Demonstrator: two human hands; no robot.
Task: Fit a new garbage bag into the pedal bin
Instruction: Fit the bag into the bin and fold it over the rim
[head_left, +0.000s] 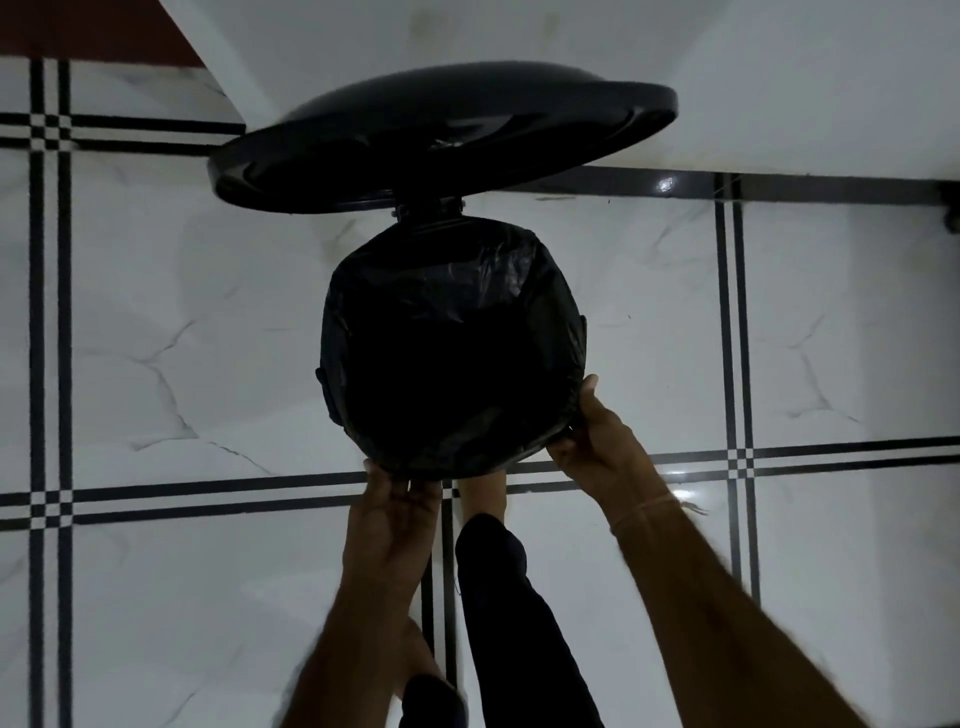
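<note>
Garbage bag (447, 291) lines the open pedal bin (582, 327) on the floor; left hand (397, 512) pinches its near edge from below; right hand (597, 439) grips the bag's near-right rim.

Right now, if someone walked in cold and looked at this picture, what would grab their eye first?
Probably the round black pedal bin at centre frame, its mouth lined with a crinkled black plastic garbage bag and its glossy black lid standing open behind it. Next, the left hand and right hand at the bin's near rim, tucking the bag edge. All this sits on a white marble-look tiled floor with black stripes.
</note>
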